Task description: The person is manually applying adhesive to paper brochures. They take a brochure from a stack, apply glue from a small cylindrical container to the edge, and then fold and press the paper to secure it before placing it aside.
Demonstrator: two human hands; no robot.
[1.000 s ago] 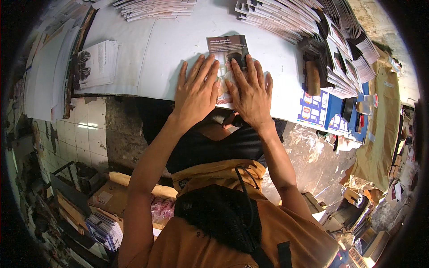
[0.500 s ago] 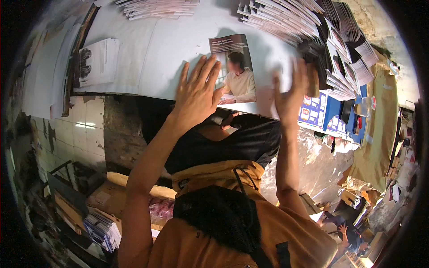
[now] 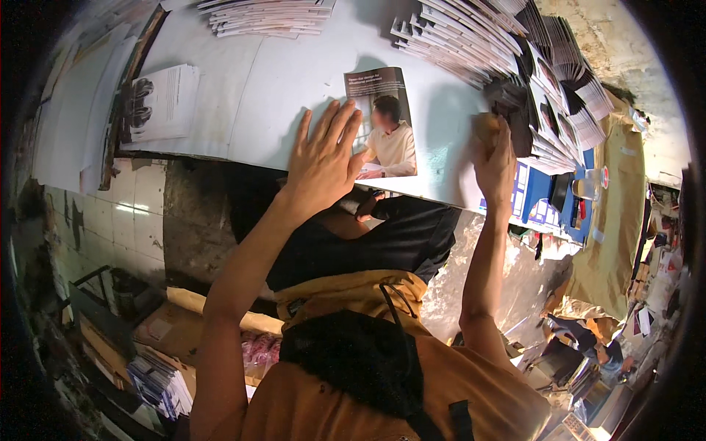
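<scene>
My left hand (image 3: 323, 158) lies flat with its fingers spread, over the left edge of a brochure (image 3: 393, 140) with a dark top and a photo of a seated person in a pale top. The brochure lies at the near edge of the white tabletop. To the right of it, my right hand (image 3: 496, 165) is closed on a small brown block (image 3: 484, 126), which looks like wood and is slightly blurred. The block is beside a dark object (image 3: 509, 99) by the stacked brochures. My fingertips partly hide the block.
Fanned stacks of brochures (image 3: 460, 37) fill the table's far right, and another stack (image 3: 265, 15) stands at the far edge. Printed sheets (image 3: 162, 103) lie at the left. A clear cup (image 3: 586, 187) is at the right, near brown paper (image 3: 618, 191). Another person (image 3: 592, 342) appears lower right.
My right hand was open and blurred by motion; now it has closed around the brown block that lay to its right. My left hand stays on the brochure.
</scene>
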